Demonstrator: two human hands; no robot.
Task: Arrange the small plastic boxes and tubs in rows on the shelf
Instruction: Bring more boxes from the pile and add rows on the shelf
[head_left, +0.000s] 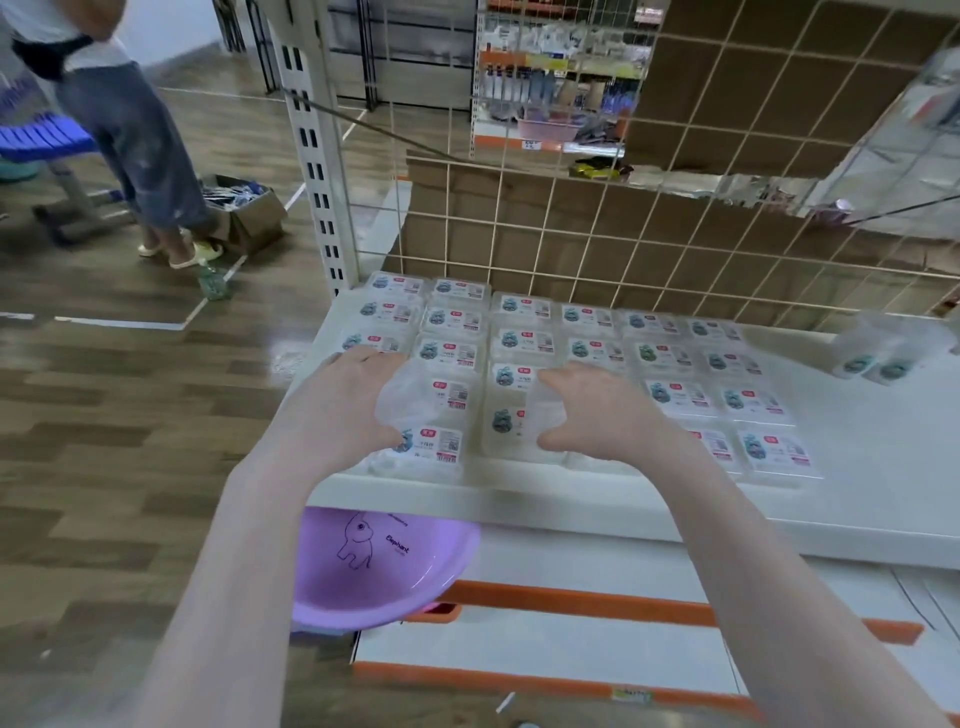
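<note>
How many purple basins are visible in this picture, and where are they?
1. The purple basin sits on the lower shelf, under the left hand. Others may be hidden beneath the upper shelf.

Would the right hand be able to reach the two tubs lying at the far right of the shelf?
Probably yes: the right hand rests on a box in the rows, and bare white shelf lies between it and the tubs, with nothing standing in the way.

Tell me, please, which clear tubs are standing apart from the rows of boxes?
The pair of clear tubs at the far right of the shelf: bare shelf separates them from the gridded boxes.
</note>
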